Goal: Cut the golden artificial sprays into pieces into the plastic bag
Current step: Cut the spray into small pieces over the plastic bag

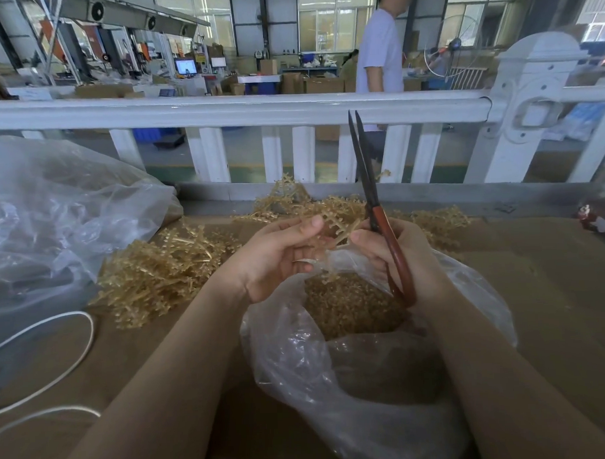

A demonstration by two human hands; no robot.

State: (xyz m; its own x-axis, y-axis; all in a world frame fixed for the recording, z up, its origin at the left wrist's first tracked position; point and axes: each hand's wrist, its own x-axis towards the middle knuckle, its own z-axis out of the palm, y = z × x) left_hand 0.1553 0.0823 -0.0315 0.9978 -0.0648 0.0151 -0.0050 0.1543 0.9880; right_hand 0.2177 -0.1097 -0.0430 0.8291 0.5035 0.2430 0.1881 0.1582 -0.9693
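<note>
At the far left a large clear plastic sheet [64, 217] billows over the table edge, with a white cord [79, 343] looping on the brown cardboard surface [553, 289] below it. Just right of the sheet lies a loose heap of golden artificial sprays [158, 272], spreading back toward the white railing [221, 110] that bounds the far side of the table. The left hand [278, 257] hovers above the bag's near-left rim, fingers curled, pinching one golden spray [338, 221] at its left end. Beneath both hands the open plastic bag [333, 376] holds a mound of cut golden pieces [348, 310]. The right hand [398, 257] grips the red handles of the scissors [373, 199], whose dark blades point up, nearly closed, and its fingertips touch the spray's right end. Bare cardboard stretches open to the right, as far as a small red-and-white ornament [599, 219] at the edge.
</note>
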